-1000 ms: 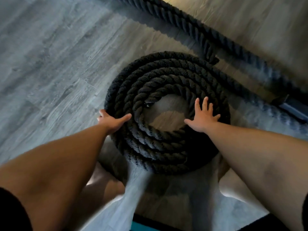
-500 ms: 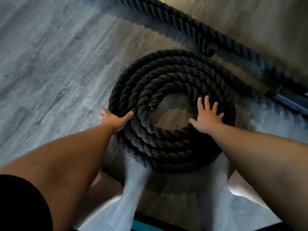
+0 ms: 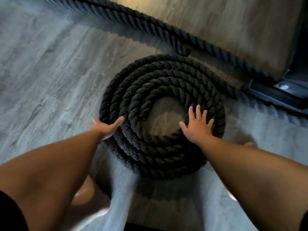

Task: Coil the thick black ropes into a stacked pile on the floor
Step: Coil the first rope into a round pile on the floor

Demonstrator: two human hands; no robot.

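Note:
A thick black rope lies wound into a flat round coil [image 3: 150,90] on the grey wooden floor, several turns wide, with a bare patch of floor in its middle. My left hand [image 3: 106,128] rests against the coil's outer left edge, thumb laid over the rope. Fingers spread, my right hand [image 3: 197,125] presses flat on the inner turns at the right side. The rope's free length [image 3: 146,25] runs on diagonally from the top left toward the right behind the coil.
A dark metal base or frame [image 3: 281,92] sits on the floor at the right, where the straight rope leads. My bare knees and a toe [image 3: 249,144] show near the coil's front. Grey floor planks [image 3: 41,72] stretch to the left.
The view has shifted a little, so the coil sits further right and lower in frame. Both hands stay on the coil in much the same places.

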